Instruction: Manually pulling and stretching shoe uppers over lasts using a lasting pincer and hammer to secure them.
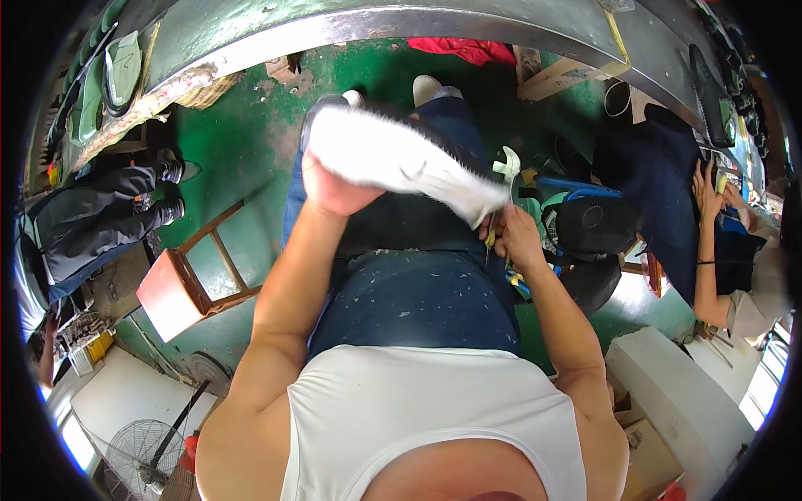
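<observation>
Clasping a blurred white shoe-shaped piece above the dark lap in the head view, the left hand wraps its grip under the wide end; beside the narrow end, the right hand pinches a small yellowish tool in its grip.

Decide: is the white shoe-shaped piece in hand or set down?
The white piece is in hand: the left hand holds its broad end; right hand at its tip.

A grey counter runs across the top, beyond a worn green floor. A wooden stool is at left, a wire-caged fan lower left; a window glows bright at lower right.
</observation>
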A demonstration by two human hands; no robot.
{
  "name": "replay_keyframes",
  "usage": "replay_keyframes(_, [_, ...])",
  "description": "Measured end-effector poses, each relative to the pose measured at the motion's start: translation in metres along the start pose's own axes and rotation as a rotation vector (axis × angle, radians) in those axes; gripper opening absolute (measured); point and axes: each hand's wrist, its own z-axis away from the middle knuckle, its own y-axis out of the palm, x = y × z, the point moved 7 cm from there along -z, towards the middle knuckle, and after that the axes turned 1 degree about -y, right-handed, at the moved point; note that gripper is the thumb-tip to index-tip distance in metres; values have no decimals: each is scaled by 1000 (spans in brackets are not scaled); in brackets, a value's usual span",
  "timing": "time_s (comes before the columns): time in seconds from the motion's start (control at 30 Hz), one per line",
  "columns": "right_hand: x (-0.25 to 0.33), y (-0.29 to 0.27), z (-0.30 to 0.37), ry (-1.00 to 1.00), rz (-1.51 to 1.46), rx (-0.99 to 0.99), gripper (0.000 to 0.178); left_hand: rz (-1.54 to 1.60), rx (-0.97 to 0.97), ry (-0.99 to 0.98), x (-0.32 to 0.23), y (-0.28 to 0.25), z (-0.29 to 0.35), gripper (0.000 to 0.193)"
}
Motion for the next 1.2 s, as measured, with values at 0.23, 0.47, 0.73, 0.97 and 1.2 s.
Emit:
replay_keyframes(0.23, [32, 7, 13, -148, 420, 85, 34, -1231, -200, -348, 38, -51, 33, 82])
replay_keyframes(0.47, [68, 40, 33, -497, 1187, 239, 55, -1145, -346, -192, 60, -59, 39, 70])
replay_keyframes(0.73, [68, 57, 22, -539, 1336, 213, 40, -1276, -681, 53, 62, -57, 36, 58])
replay_keyframes(0.97, [68, 43, -4, -140, 1116, 390, 21, -1445, -709, 56, 54, -62, 36, 54])
replay_keyframes(1.2, [95, 64, -3, -340, 860, 259, 32, -1500, -757, 66, 43, -62, 38, 55])
